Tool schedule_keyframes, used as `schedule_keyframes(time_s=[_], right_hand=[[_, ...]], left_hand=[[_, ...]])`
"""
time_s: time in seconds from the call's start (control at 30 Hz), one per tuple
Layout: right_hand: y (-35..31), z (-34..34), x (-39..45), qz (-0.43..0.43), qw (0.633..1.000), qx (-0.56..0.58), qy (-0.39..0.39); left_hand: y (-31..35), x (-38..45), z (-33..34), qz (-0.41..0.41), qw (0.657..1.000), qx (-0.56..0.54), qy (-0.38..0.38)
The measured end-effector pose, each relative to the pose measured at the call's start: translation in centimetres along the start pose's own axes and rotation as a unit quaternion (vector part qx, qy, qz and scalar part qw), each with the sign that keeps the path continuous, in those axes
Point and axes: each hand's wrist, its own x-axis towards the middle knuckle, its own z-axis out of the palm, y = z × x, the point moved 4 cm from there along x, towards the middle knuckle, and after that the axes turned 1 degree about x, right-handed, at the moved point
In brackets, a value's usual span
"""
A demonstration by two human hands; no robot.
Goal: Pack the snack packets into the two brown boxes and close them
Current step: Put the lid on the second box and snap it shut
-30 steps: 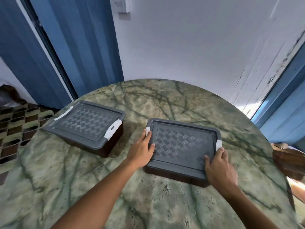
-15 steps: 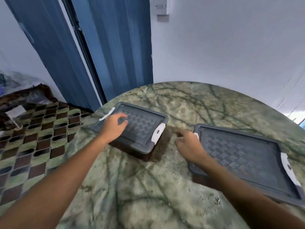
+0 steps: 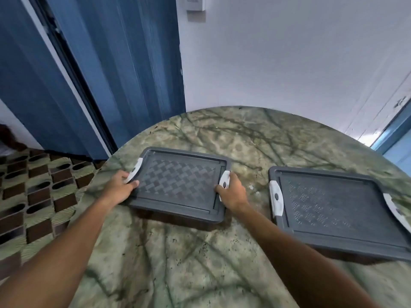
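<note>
On the green marble table (image 3: 178,263), I grip the left box (image 3: 180,185) at both ends: my left hand (image 3: 120,188) closes on its left white latch (image 3: 134,172), my right hand (image 3: 233,192) on its right latch (image 3: 225,182). The right box (image 3: 333,207), lidded, sits just right of it, untouched.

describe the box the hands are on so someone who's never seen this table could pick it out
On the round green marble table sit two flat boxes with grey lids and white side clips. It is the left box, nearer the blue curtain. Unlike its neighbour, it has the left hand and right hand on its clips.
</note>
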Motion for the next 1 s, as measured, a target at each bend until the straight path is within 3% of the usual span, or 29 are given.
schedule_keyframes(time_s=[0.17, 0.3, 0.4, 0.47, 0.53, 0.63, 0.7, 0.8, 1.0], right_hand=[[1.8, -3.1, -1.5, -0.009, 0.999, -0.042, 0.028], [3.2, -4.8, -2.8, 0.016, 0.987, -0.153, 0.052], [2.7, -4.5, -3.5, 0.007, 0.971, -0.238, 0.030], [1.8, -5.1, -4.7, -0.055, 0.954, -0.292, 0.028], [1.3, -7.2, -6.6, -0.158, 0.935, -0.313, 0.051], [3.2, -11.8, -9.2, -0.245, 0.891, -0.379, 0.045], [6.7, -14.4, -9.3, -0.188, 0.849, -0.494, -0.003], [11.1, -16.5, -8.5, -0.133, 0.801, -0.583, -0.036], [12.3, -16.5, -7.5, -0.170, 0.785, -0.595, -0.022]], left_hand=[[0.1, -3.8, 2.0, 0.047, 0.998, -0.040, -0.026], [0.9, -6.1, 3.5, 0.067, 0.996, -0.045, -0.042], [2.2, -7.2, 3.1, 0.070, 0.996, 0.038, -0.027], [3.8, -8.6, 2.7, 0.124, 0.968, 0.216, 0.015], [6.7, -11.7, 3.4, 0.259, 0.927, 0.269, 0.032], [10.3, -16.9, 7.5, 0.419, 0.847, 0.301, -0.124], [11.3, -18.7, 10.5, 0.451, 0.795, 0.370, -0.165], [12.0, -18.9, 12.9, 0.458, 0.776, 0.409, -0.147], [11.5, -17.9, 13.8, 0.487, 0.768, 0.403, -0.106]])
